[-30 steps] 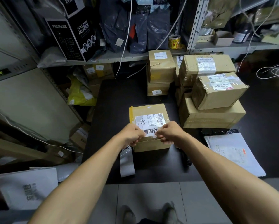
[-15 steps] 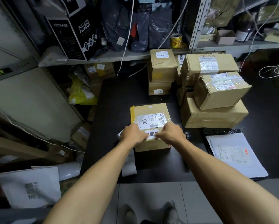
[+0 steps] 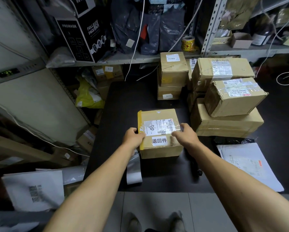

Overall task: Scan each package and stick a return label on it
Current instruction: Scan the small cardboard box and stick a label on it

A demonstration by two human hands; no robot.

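1. We note the black table (image 3: pixel 123 101) as the work surface; along its far right side stands a stack of taped cartons (image 3: pixel 227 104), some with shipping labels facing up. Whether these are already processed we cannot tell.
2. The package (image 3: pixel 158 131) in hand sits near the table's front edge, centre, well apart from the stack. Its top carries a white shipping label (image 3: pixel 160 127) under clear tape.
3. Below it, nearer us, the return label (image 3: pixel 159 140) lies flat on the carton top, no corner visibly lifted. We judge the sticking step on this package essentially complete.
4. Left hand (image 3: pixel 134 135): curled over the carton's left top edge, touching it, steadying rather than pinching.
5. Right hand (image 3: pixel 185 133): fingers loosely spread, resting at the right edge of the top; nothing is held in it.
6. A strip of label backing (image 3: pixel 133 168) hangs off the table's front edge, just beside the carton.
7. Next move, in our judgement: clear this carton aside, draw another forward, barcode up. No scanner is identifiable in view.
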